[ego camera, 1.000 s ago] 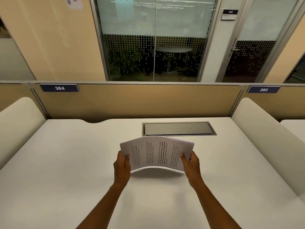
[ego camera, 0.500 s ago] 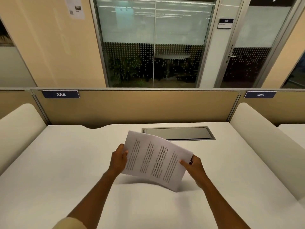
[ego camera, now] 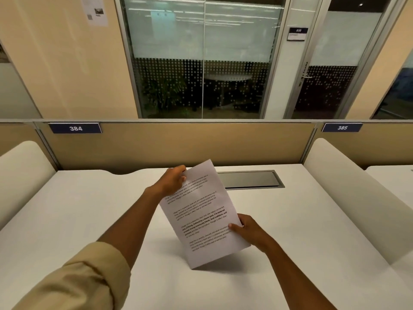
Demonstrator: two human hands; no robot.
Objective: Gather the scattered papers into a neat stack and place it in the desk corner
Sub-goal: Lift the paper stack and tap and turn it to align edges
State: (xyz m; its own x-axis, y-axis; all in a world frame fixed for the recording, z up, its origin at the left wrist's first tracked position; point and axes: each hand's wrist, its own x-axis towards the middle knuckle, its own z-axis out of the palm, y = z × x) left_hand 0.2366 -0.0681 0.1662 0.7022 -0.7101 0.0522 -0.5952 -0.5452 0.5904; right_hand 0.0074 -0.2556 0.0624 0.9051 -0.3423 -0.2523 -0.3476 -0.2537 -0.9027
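A stack of white printed papers (ego camera: 201,211) stands tilted on its lower edge on the white desk (ego camera: 78,220), near the middle. My left hand (ego camera: 172,181) grips its top left corner. My right hand (ego camera: 245,229) holds its lower right edge, thumb on the printed face. The sheets look aligned; how many there are cannot be told. No loose sheet lies elsewhere on the desk.
A grey cable flap (ego camera: 250,180) sits flush in the desk behind the papers. A tan partition (ego camera: 178,144) with tags 384 and 385 closes the far edge. Rounded cream dividers stand at the left (ego camera: 20,175) and right (ego camera: 348,191) sides.
The stack has turned from lying wide between both hands to standing tall and tilted. My left hand rose to the top corner; my right hand dropped to the lower right edge.
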